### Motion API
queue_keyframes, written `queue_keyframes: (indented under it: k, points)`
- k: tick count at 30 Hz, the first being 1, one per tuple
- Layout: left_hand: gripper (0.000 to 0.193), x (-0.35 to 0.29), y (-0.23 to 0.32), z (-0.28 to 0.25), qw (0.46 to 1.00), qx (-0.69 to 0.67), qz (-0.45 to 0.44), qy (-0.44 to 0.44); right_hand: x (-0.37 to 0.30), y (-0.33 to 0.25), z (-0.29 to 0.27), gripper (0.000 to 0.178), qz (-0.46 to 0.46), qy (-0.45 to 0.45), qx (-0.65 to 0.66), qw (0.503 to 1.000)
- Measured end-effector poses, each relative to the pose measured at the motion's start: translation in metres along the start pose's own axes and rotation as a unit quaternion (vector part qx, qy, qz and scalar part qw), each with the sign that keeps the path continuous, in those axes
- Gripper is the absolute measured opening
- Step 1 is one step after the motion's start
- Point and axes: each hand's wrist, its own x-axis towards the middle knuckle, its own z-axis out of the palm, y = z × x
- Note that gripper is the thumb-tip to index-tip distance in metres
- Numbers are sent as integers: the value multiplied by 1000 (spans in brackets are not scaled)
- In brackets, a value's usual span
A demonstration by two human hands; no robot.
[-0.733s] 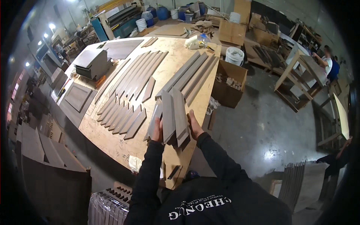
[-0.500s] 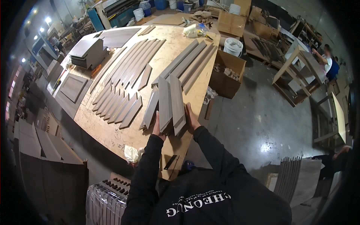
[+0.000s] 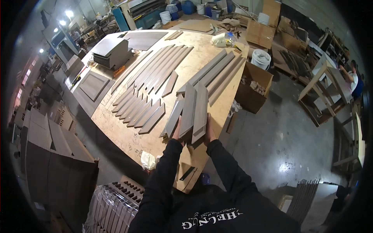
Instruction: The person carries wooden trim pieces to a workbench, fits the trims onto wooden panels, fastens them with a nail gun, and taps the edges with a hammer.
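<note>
Between my two hands is a stack of grey-brown wooden moulding strips (image 3: 189,110) with angled ends, at the near right part of the pale plywood table (image 3: 128,143). My left hand (image 3: 177,131) presses on the left side of the stack, and my right hand (image 3: 210,130) on its right side. My fingers are partly hidden behind the strips. Left of my left hand, more short mitred strips (image 3: 173,118) lean against the stack. Longer strips (image 3: 211,72) lie just beyond. Further left, rows of short mitred strips (image 3: 151,118) and long strips (image 3: 159,64) lie flat.
A framed panel (image 3: 91,88) and a pile of boards (image 3: 112,54) occupy the table's left side. A black flat tool (image 3: 187,173) lies near its front edge. Right of the table stand a cardboard box (image 3: 252,91) and a white bucket (image 3: 260,59). Another person (image 3: 353,77) is at far right.
The view has swung slightly left, so the table and strips appear further right and a little lower. My hands stay on both sides of the stack, with little visible change.
</note>
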Motion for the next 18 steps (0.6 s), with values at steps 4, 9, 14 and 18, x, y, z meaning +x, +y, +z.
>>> queue_keyframes:
  k: [4, 9, 14, 18]
  points:
    - [50, 8, -3, -13, 999, 1, 28, 15, -1, -5, -1, 102, -11, -42, -37, 998]
    - [64, 2, -17, -42, 987, 58, 39, 143, -10, 1, -22, 102, 14, 24, -39, 999]
    - [60, -86, 9, -77, 995, 65, 46, 60, -6, 20, -42, 93, -19, 51, -18, 998]
    - [32, -124, 57, -152, 977, 62, 168, 113, -9, 15, -41, 82, -101, 118, -11, 988]
